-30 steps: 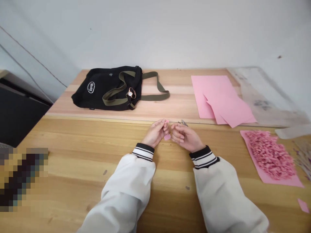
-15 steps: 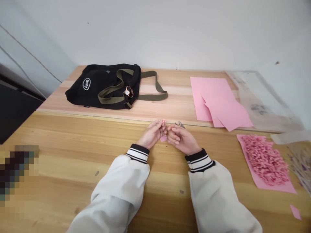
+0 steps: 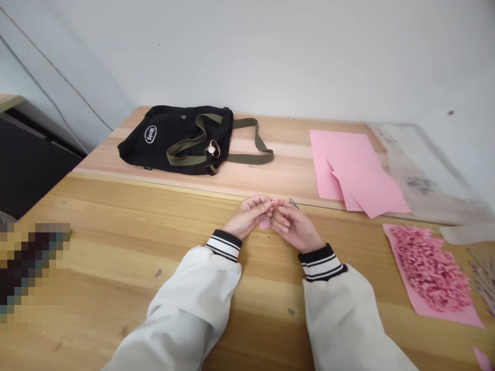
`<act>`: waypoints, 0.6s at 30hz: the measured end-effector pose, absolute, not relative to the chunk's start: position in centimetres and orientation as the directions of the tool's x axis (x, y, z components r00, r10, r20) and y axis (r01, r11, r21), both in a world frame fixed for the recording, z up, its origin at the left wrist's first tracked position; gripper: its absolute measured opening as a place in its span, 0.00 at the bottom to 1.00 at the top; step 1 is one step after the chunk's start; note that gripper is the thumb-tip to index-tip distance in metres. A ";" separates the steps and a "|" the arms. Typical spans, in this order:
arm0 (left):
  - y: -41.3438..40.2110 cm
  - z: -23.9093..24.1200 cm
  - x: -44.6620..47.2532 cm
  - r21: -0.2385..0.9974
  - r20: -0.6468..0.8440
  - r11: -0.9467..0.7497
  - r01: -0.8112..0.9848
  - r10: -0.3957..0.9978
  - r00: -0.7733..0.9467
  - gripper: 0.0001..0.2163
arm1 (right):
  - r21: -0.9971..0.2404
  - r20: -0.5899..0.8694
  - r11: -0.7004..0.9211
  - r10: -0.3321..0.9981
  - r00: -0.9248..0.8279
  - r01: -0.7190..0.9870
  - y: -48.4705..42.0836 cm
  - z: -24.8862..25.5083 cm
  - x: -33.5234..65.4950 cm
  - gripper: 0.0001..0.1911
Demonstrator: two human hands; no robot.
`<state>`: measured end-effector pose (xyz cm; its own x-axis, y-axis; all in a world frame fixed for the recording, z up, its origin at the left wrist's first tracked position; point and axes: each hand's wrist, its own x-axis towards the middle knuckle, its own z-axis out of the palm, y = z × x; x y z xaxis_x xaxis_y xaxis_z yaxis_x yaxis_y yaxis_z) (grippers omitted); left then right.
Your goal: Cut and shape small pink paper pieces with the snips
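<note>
Between the fingertips of both hands is a small crumpled pink paper piece [image 3: 274, 202]. My left hand [image 3: 249, 214] is closed, with thumb and forefinger pinching that piece from the left. From the right, my right hand [image 3: 296, 225] pinches at it too, its other fingers curled in. Just below the fingers shows a small pink paper slip [image 3: 265, 224]; whether it is held or lies on the table cannot be made out. Behind my right hand a metal tool tip [image 3: 294, 203] sticks out, the rest hidden.
A black bag [image 3: 174, 139] with a watch [image 3: 212, 149] on it lies at the back left. Pink paper sheets [image 3: 371, 180] and clear plastic [image 3: 429, 170] are at the back right. Many pink curled paper bits [image 3: 429, 268] lie on a pink sheet, near dried stems [image 3: 481, 278].
My hands have come together at the fingertips, and the pink piece in the left fingers now meets the right fingers. The whole view has shifted slightly.
</note>
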<state>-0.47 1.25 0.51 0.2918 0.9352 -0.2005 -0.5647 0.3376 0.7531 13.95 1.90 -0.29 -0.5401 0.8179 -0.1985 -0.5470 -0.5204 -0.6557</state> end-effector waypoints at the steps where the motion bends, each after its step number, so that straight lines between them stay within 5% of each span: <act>1: 1.2 0.5 -0.5 0.756 -0.197 0.337 -0.561 0.935 0.296 0.15 | -0.655 -0.201 -0.516 0.824 -0.530 -0.552 1.9 -0.3 13.9 0.03; 18: 1.3 0.4 -0.4 0.787 -0.245 0.360 -0.502 0.928 0.280 0.16 | -0.863 -0.116 -0.215 0.965 -0.236 -0.456 1.6 -0.4 13.3 0.13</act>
